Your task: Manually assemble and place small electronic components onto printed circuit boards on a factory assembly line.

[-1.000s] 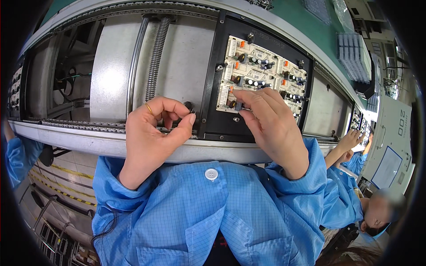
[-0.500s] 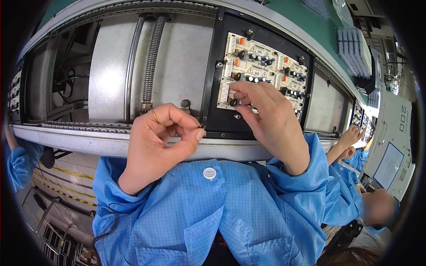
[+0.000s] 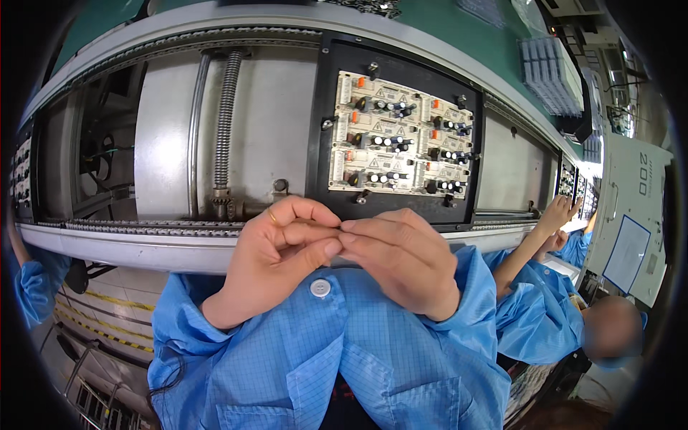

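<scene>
My left hand (image 3: pixel 276 254), with a ring on one finger, and my right hand (image 3: pixel 405 261) meet fingertip to fingertip in front of my blue coat. Both have their fingers pinched together. Whatever lies between the fingertips is hidden or too small to make out. Just beyond them a beige circuit board panel (image 3: pixel 385 93) sits in a black carrier frame (image 3: pixel 324 161). Several repeated sections on the panel carry black capacitors, orange parts and white connectors. Neither hand touches the panel.
The conveyor's front metal rail (image 3: pixel 165 249) runs beside my wrists, with a chain (image 3: pixel 143 228) along it. A threaded shaft (image 3: pixel 227 122) crosses the conveyor to the left. Stacked clear trays (image 3: pixel 550 75) stand at the far right. A co-worker's hand (image 3: pixel 559 215) is over the line at right.
My right hand has left the circuit board and come back to my left hand's fingertips. My left hand has shifted slightly right. The whole view has shifted a little.
</scene>
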Tool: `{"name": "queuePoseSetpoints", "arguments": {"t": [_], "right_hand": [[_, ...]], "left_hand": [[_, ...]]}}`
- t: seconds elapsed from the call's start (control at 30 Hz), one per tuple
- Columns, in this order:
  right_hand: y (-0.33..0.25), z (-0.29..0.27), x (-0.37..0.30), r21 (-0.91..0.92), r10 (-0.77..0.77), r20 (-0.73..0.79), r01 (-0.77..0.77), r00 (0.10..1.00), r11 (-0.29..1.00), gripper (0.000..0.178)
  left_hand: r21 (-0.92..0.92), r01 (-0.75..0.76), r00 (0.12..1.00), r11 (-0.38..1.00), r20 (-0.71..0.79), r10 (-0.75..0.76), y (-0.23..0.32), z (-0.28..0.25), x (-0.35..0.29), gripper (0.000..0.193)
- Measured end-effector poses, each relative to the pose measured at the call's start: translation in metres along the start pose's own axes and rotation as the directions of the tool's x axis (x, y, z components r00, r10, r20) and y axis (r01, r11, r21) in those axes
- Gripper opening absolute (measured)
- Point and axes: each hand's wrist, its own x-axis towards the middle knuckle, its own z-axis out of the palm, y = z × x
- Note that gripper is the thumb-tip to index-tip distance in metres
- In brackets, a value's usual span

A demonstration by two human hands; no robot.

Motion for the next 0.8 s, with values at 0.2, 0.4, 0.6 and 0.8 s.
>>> {"name": "queuePoseSetpoints", "arguments": {"t": [0.2, 0.4, 0.6, 0.8], "right_hand": [[0.024, -0.022, -0.026, -0.102, 0.365, -0.204, -0.391, 0.908, 0.915, 0.027], [0.028, -0.014, -0.028, -0.284, 0.351, -0.198, -0.396, 0.915, 0.873, 0.024], [0.035, -0.007, -0.03, -0.281, 0.348, -0.235, -0.406, 0.908, 0.87, 0.027], [0.041, -0.004, -0.031, -0.295, 0.333, -0.243, -0.396, 0.911, 0.87, 0.027]], "left_hand": [[0.088, -0.159, 0.976, 0.983, -0.135, 0.17, 0.012, -0.015, 0.002, 0.025], [0.083, -0.288, 0.932, 0.954, -0.205, 0.299, 0.003, -0.036, 0.006, 0.023], [0.105, -0.27, 0.937, 0.957, -0.199, 0.286, 0.003, -0.038, 0.002, 0.024], [0.087, -0.271, 0.936, 0.959, -0.207, 0.284, 0.002, -0.041, 0.004, 0.023]]}}
